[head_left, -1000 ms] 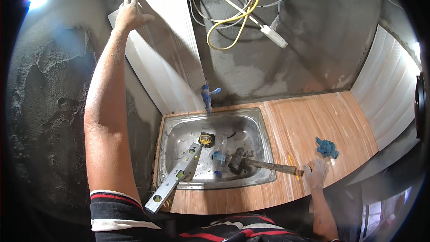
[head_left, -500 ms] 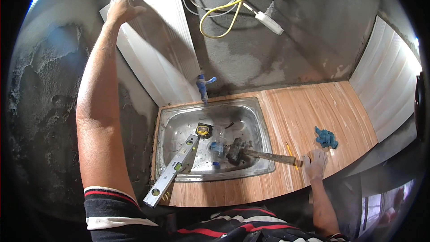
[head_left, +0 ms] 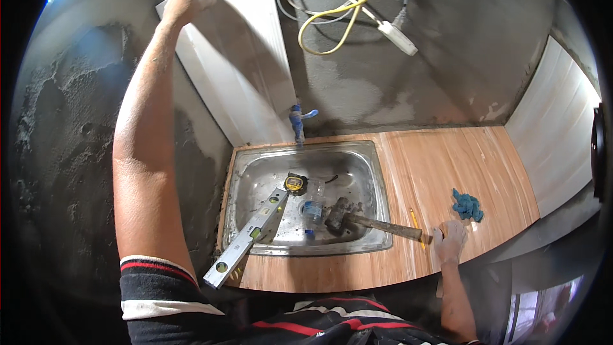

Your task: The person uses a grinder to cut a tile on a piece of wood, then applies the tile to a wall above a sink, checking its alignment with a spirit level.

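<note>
At the upper left, my left hand (head_left: 185,4) lies against the top corner of a tall white tile (head_left: 239,45), its thumb spread away from the fingers. That tile stands on edge along the left wall behind the sink. My right hand (head_left: 451,241) rests with spread fingers on the front of the wood-look countertop (head_left: 357,271). Beside it are a pencil (head_left: 415,218) and the handle end of a hammer (head_left: 383,225), whose head lies over the sink. A crumpled teal cloth (head_left: 467,206) sits just beyond my right hand.
In the steel sink (head_left: 377,179) are a tape measure (head_left: 295,183) and a clear bottle (head_left: 312,210). A spirit level (head_left: 249,236) slants across its front left rim. Behind stands a blue tap (head_left: 297,121). Cables (head_left: 338,45) with a white socket block (head_left: 397,38) hang above; another tile (head_left: 555,112) lines the right.
The whole view has shifted slightly, so the tile, cables and tap appear farther right. Both hands keep their places on the tile and the countertop.
</note>
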Demonstrator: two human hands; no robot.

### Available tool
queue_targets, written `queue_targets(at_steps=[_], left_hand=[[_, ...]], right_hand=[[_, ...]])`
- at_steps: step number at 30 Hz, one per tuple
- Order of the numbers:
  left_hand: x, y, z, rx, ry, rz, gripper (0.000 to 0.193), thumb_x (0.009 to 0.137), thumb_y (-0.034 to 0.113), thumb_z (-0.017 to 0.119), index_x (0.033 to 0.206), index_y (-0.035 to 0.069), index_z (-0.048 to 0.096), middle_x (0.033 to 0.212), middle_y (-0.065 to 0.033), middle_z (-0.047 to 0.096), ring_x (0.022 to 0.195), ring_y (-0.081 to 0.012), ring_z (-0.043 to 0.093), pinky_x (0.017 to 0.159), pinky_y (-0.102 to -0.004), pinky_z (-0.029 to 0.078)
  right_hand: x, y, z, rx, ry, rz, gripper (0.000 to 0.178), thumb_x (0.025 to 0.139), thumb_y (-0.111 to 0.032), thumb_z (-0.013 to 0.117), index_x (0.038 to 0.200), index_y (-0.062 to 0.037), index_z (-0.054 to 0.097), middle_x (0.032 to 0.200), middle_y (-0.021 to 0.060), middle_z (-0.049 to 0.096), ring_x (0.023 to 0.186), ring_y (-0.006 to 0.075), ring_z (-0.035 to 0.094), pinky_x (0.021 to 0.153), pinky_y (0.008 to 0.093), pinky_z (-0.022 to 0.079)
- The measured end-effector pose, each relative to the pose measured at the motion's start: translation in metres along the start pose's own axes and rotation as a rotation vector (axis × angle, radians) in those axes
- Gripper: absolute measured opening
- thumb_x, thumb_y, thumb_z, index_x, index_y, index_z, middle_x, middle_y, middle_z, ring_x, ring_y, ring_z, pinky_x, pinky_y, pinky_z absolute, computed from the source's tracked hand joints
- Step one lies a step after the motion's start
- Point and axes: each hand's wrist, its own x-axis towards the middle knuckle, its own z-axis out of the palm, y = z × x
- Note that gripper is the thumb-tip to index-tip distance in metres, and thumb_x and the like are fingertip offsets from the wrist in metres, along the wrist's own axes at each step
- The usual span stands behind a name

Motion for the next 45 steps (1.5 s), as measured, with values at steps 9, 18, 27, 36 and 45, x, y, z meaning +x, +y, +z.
queue_targets(at_steps=[9, 18, 27, 36, 45], left_hand=[[-0.015, 0.009, -0.010, -0.033, 0.085, -0.062, 0.079, 0.068, 0.048, 0.087, 0.133, 0.013, 0.058, 0.121, -0.0165, 0.064, 0.118, -0.0378, 0.061, 0.096, -0.0483, 0.052], [-0.021, -0.009, 0.004, -0.071, 0.203, -0.041, 0.090, 0.079, 0.049, 0.086, 0.148, 0.005, 0.050, 0.144, -0.0219, 0.056, 0.138, -0.0399, 0.049, 0.112, -0.0508, 0.045], [-0.031, 0.001, -0.007, -0.102, 0.147, -0.102, 0.083, 0.076, 0.040, 0.088, 0.145, 0.007, 0.054, 0.140, -0.0195, 0.057, 0.135, -0.0382, 0.050, 0.110, -0.0495, 0.046], [-0.028, 0.030, -0.001, -0.177, 0.186, -0.196, 0.072, 0.075, 0.015, 0.079, 0.143, 0.024, 0.054, 0.143, -0.0198, 0.050, 0.143, -0.0502, 0.037, 0.114, -0.0601, 0.040], [-0.030, 0.018, -0.002, -0.174, 0.214, -0.188, 0.060, 0.082, 0.010, 0.070, 0.138, 0.023, 0.055, 0.139, -0.0207, 0.050, 0.141, -0.0511, 0.038, 0.111, -0.0604, 0.042]], right_hand=[[-0.001, 0.010, 0.008, -0.065, 0.064, -0.018, 0.033, 0.084, -0.027, 0.078, 0.106, -0.0081, 0.063, 0.117, 0.0134, 0.059, 0.119, 0.0358, 0.052, 0.106, 0.0528, 0.037], [-0.002, 0.000, 0.014, -0.153, 0.110, 0.075, 0.031, 0.086, -0.030, 0.076, 0.101, -0.0071, 0.062, 0.112, 0.0151, 0.059, 0.114, 0.0372, 0.053, 0.101, 0.0515, 0.040], [0.001, -0.015, 0.008, -0.198, 0.070, 0.169, 0.033, 0.086, -0.035, 0.075, 0.098, -0.0082, 0.060, 0.111, 0.0156, 0.059, 0.114, 0.0369, 0.053, 0.101, 0.0526, 0.040], [-0.006, -0.010, 0.010, -0.236, 0.082, 0.132, 0.032, 0.090, -0.033, 0.070, 0.101, -0.0049, 0.060, 0.116, 0.0167, 0.056, 0.117, 0.0394, 0.051, 0.103, 0.0553, 0.039], [-0.007, -0.011, 0.012, -0.213, 0.064, 0.083, 0.029, 0.089, -0.033, 0.069, 0.101, -0.0075, 0.062, 0.116, 0.0165, 0.056, 0.117, 0.0391, 0.051, 0.103, 0.0559, 0.039]])
